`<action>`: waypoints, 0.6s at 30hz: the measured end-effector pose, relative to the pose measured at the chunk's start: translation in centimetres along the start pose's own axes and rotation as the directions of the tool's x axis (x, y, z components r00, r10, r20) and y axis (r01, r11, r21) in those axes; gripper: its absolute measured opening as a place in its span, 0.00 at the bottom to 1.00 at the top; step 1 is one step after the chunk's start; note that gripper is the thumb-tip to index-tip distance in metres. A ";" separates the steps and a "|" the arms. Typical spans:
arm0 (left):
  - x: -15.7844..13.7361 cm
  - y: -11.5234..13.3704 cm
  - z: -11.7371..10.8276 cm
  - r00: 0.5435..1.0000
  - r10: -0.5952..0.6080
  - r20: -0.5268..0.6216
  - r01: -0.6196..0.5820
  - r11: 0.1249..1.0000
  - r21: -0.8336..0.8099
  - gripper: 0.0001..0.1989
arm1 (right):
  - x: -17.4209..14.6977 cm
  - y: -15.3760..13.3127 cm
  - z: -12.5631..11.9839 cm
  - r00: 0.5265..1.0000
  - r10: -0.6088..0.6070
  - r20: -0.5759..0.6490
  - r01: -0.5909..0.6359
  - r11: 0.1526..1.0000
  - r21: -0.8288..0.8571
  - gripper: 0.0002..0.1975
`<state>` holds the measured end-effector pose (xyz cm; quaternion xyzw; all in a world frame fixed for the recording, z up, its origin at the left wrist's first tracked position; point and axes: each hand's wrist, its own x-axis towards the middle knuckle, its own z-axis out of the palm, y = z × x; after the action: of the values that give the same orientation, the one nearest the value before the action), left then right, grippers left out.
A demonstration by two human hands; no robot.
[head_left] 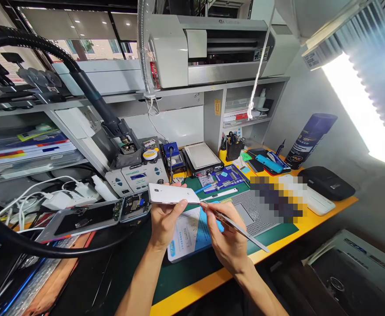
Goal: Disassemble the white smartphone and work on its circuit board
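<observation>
A person's two bare hands meet above a cluttered workbench, seen from the wearer's own head height. The left hand [164, 224] is curled around a white smartphone [171, 194], thumb pressed along the near edge and some fingertips showing past the far edge. The phone lies across the top of this hand, its pale back facing up, raised above the bench, with its right end pointing toward the other hand.

The right hand [227, 232] is closed, thumb and fingers pinching a slim metal tool [254, 241]. The tool slants through the grip: its thin tip reaches the phone's right-hand corner, while its long flat end sticks out below and to the right of the hand. Whether the tip touches the corner or stops just beside it is too fine to tell. The phone is therefore in the left hand, just left of the right hand's fingertips.

Below the hands, a blue-and-white printed sheet [189, 232] lies on a green mat [179, 283]. To its right is a grey perforated plate [268, 210], partly hidden by the right hand. Left of the phone, an opened device [135, 206] shows its circuitry, in front of a grey control unit [138, 177]. At the far right stands a dark spray can [306, 142].
</observation>
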<state>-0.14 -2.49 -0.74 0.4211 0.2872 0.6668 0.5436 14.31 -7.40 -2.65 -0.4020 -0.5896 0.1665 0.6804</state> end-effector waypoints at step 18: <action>-0.2 -1.5 0.5 0.992 0.048 -0.118 -0.043 0.998 0.042 0.23 | -1.1 1.2 1.5 0.924 -0.374 -0.084 0.339 0.899 -0.278 0.23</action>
<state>1.04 -2.36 -1.82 0.3974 0.3225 0.6973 0.5018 12.97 -6.91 -4.34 -0.3826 -0.6223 -0.0668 0.6796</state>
